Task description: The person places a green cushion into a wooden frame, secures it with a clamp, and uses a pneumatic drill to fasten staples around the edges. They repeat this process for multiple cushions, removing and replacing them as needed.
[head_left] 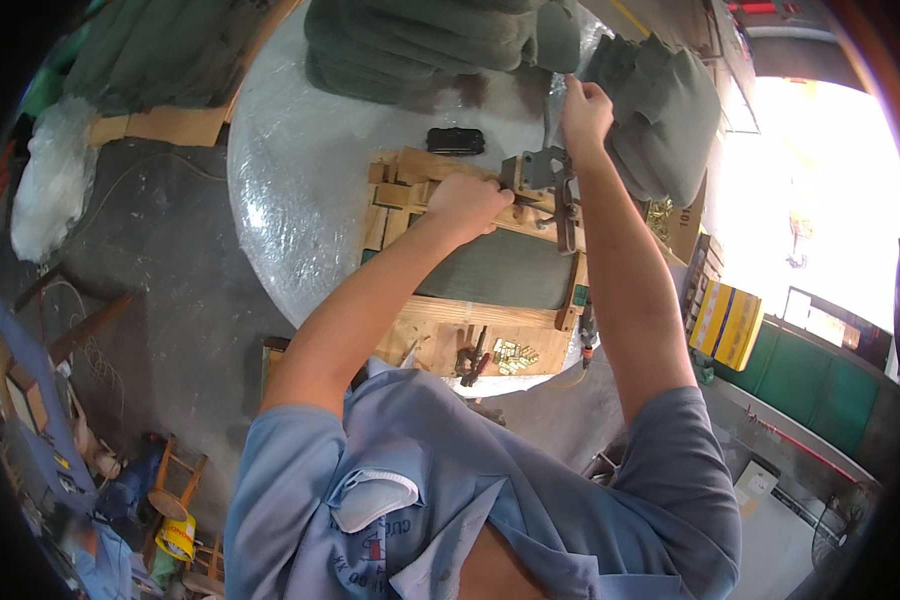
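Left hand (470, 207) curled beside metal fixture (542, 169) on wooden frame (480, 312); right hand (588, 115) curled beyond; whether either grips anything, can't tell.

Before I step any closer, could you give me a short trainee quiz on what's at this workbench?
1. Which reaches farther forward: the left hand or the right hand?
2. True or false: the black object lies on the round table, beyond the wooden frame.
3. Fill in: the red-handled tool lies to the ____ of the small brass-coloured pieces.

Key: 1. The right hand. 2. True. 3. Left.
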Tool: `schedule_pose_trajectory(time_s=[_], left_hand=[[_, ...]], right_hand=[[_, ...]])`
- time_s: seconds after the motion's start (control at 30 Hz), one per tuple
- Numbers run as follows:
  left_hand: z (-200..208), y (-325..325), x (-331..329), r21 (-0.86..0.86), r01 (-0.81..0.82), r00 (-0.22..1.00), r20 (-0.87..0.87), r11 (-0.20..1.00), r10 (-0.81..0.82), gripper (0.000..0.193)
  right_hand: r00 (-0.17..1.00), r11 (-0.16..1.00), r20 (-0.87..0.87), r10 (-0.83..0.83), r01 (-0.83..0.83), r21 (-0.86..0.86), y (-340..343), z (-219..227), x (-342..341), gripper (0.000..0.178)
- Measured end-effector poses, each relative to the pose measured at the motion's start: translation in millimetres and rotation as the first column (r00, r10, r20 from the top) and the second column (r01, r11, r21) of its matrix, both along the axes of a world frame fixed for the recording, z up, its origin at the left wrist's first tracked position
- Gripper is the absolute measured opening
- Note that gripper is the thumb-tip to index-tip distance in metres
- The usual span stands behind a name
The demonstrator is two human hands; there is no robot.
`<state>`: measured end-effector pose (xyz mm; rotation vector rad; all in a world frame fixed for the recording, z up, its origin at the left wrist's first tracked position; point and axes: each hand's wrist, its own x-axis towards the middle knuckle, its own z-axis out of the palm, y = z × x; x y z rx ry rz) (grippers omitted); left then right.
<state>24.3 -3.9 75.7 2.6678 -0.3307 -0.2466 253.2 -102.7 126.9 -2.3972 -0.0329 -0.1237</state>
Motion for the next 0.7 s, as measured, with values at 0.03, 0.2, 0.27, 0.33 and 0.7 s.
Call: schedule_pose_trajectory(time_s=[0.03,0.2,0.27,0.33,0.7], left_hand=[[-1.4,-1.9,0.9,0.001,-0.004,1.000,-0.002,1.000,0.004,0.045],[-4.8,-5.6,3.1,0.009,0.002,1.000,-0.022,1.000,-0.002,0.043],[-7.4,-5.6,3.8,-0.008,0.000,1.000,-0.022,1.000,0.000,0.043],[-3.8,-4.3,3.6,-0.011,-0.007,0.998,-0.060,1.000,0.006,0.043],[-21.7,-6.0,4.9,0.009,-0.002,1.000,0.024,1.000,0.002,0.042]], right_hand=[[1.000,1.000,0.006,0.004,-0.004,-0.006,-2.3,-3.3,3.7,0.043],[0.998,1.000,0.056,-0.003,0.003,-0.011,-12.4,-14.6,9.4,0.043],[0.999,0.999,0.050,-0.009,0.008,0.032,-13.0,-16.9,11.6,0.042],[1.000,0.996,0.005,0.000,0.000,0.084,-15.8,-22.0,16.8,0.040],[0.574,0.877,-0.761,0.304,0.143,0.459,-14.7,-8.5,27.7,0.051]])
